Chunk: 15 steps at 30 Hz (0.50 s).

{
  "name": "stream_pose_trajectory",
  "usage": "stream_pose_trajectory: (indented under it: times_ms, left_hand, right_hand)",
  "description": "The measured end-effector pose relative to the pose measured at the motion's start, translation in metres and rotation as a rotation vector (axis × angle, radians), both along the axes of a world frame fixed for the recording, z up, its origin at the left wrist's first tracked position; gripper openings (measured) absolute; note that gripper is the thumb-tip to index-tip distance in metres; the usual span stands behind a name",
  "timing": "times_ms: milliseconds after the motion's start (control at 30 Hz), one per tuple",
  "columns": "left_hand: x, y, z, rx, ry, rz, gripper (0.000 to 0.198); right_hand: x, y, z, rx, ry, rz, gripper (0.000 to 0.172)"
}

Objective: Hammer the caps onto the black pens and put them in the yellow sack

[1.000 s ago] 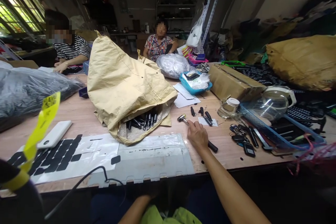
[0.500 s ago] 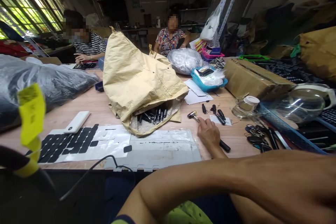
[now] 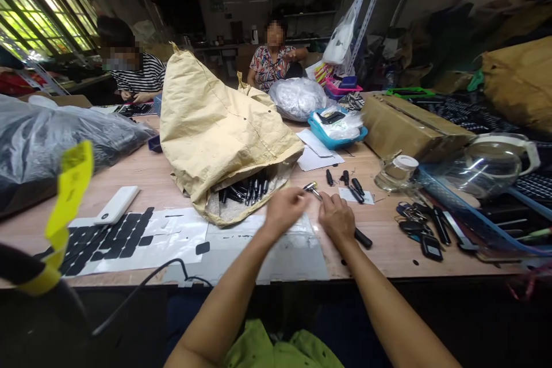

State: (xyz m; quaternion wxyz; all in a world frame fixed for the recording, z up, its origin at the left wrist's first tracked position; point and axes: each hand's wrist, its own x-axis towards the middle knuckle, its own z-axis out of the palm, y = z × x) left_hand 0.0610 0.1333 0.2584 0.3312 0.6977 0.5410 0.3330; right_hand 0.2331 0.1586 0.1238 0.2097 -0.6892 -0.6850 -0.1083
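Note:
My right hand (image 3: 337,217) lies with curled fingers over the shaft of a small hammer (image 3: 363,238). The black grip sticks out behind the hand, and the metal head shows in front of the fingertips. Close by on the left is my left hand (image 3: 284,207), over the right end of the light grey mat (image 3: 276,250). Its fingertips are smeared by motion, so whether they hold anything does not show. Several black pen-like pieces (image 3: 254,190) lie in the mouth of a large tan paper sack (image 3: 224,132), beyond my left hand.
Black handles (image 3: 357,187) lie beyond my right hand. Keys (image 3: 411,218) and a blue basket (image 3: 478,213) are at right, near a glass jug (image 3: 491,164) and a cardboard box (image 3: 409,126). A sheet of black stickers (image 3: 129,236) lies left. Two people sit across the table.
My left arm, stretched across to the right before, has swung back left, and its hand is now beside the hammer head. My right hand stays over the hammer. The view has shifted slightly.

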Motion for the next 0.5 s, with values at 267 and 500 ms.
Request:
stream_pose_trajectory:
  times_ms: [267,500]
  left_hand:
    - [-0.101,0.039,-0.038,-0.223,0.48,0.897,0.03]
    - [-0.103,0.034,-0.03,-0.311,0.41,0.836,0.022]
  right_hand:
    - [-0.005,-0.001,0.008,0.028,-0.04,-0.03,0.036]
    - [-0.005,-0.001,0.01,0.002,-0.039,-0.039,0.034]
